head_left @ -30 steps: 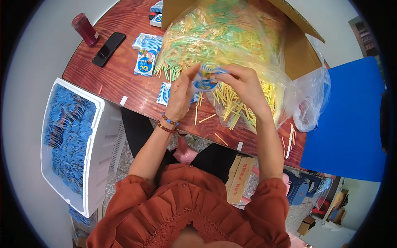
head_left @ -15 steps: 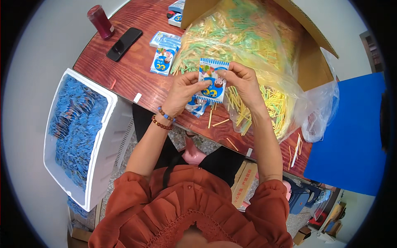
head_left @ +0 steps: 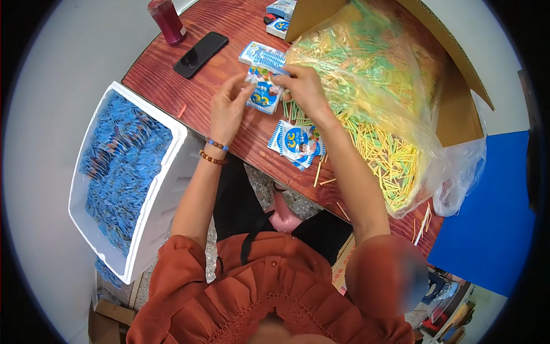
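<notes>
My right hand [head_left: 306, 92] pinches the right edge of a small blue-and-white printed packet [head_left: 262, 98] just over the table. Beside that packet's left edge is my left hand [head_left: 228, 109], fingers curved and a little apart; whether its thumb touches the packet is hard to tell. Nearer the table's front edge, a small overlapping pile of similar packets [head_left: 296, 141] lies below my right forearm. Another packet [head_left: 260, 53] rests flat just beyond my hands. To the right, a clear plastic bag [head_left: 366, 74] spills thin yellow and green sticks [head_left: 381, 155] onto the red-brown wooden table [head_left: 229, 63].
A white foam box [head_left: 177, 137] full of blue packets stands at the left, beside the table. A black phone [head_left: 200, 54] and a red-filled bottle [head_left: 167, 23] sit at the far left. Behind the sticks rises an open cardboard box [head_left: 458, 117]; a blue panel [head_left: 481, 206] is at right.
The packet I held between both hands now lies on the pile near the table edge. Both hands have moved to another packet farther left. The view has shifted slightly.
</notes>
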